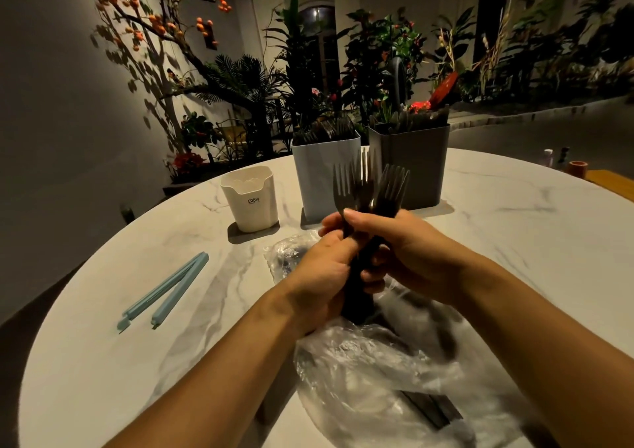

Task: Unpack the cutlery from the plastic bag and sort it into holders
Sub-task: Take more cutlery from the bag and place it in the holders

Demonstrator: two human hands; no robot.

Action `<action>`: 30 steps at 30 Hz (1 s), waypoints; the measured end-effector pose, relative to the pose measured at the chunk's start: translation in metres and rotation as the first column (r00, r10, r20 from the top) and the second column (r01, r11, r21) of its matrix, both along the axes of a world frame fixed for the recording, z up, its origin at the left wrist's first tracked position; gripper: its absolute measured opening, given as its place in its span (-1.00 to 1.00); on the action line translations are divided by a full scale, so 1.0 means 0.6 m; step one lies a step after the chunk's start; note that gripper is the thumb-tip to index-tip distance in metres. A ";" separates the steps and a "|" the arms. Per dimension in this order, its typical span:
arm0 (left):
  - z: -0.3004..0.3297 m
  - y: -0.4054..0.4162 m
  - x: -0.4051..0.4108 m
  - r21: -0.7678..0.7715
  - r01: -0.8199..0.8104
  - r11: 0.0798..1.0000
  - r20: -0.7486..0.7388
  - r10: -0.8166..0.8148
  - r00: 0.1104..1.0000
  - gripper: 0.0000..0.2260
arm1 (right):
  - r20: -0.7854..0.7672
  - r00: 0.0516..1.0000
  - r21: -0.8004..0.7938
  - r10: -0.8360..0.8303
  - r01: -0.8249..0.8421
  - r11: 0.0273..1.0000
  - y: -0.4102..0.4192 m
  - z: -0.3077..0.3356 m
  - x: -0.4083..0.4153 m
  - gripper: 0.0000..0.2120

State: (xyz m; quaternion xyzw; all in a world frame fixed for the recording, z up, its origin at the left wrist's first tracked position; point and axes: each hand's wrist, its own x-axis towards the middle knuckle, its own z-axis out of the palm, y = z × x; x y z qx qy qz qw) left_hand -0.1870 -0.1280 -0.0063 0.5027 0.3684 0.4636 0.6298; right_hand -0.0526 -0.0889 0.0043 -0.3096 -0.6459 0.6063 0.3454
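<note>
**Both hands on a fistful of forks**

Both hands clasped round one bundle of dark plastic forks (pixel 368 193) at the centre of the frame: left hand (pixel 322 272) wrapped low round the handles, right hand (pixel 408 248) curled round them higher up, thumb laid across the necks. Held upright, tines fanned upward, probably to square the handles into one stack before dropping the lot into a holder. Raised above the crumpled clear plastic bag (pixel 387 372), spread on the white marble-patterned round worktop (pixel 514 228) in the lower centre of the frame. More dark cutlery dimly visible through the film; kind not readable.

Forks matt and near-black, four tines each, several overlapping so the count stays unclear. Thin and light by the look of them, likely to slip or splay if the grip loosens.

Three holders lined up behind the bundle, toward the upper centre: small cream plastic cup holder (pixel 249 200) at left, apparently empty; tall pale-blue square holder (pixel 317 173) in the middle, dark utensil tops showing above its rim; tall grey square holder (pixel 411 166) at right, likewise filled. Sorting therefore judged well under way, with part of the bag's contents left.

Long pale-blue plastic bag clip (pixel 168 290) lying open at centre left, well apart from the bag.
</note>
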 end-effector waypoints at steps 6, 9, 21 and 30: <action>-0.004 0.006 -0.011 -0.007 -0.019 1.000 0.056 0.019 0.998 -0.77 | -0.103 0.988 -0.102 0.114 -0.125 0.987 -0.005 0.008 0.007 -0.60; -0.005 0.005 -0.007 -0.008 -0.007 1.000 0.042 0.008 0.999 -0.77 | -0.152 0.980 -0.176 0.126 -0.152 0.972 -0.005 0.009 0.012 -0.55; -0.002 0.000 -0.006 0.012 0.015 1.000 -0.042 -0.014 0.999 -0.73 | -0.183 0.975 -0.183 0.125 -0.159 0.970 -0.006 0.009 0.021 -0.57; -0.008 0.008 0.005 0.264 -0.042 0.964 -0.214 0.101 0.972 -0.71 | -0.324 0.902 0.064 -0.284 0.320 0.945 -0.008 0.025 0.001 -0.63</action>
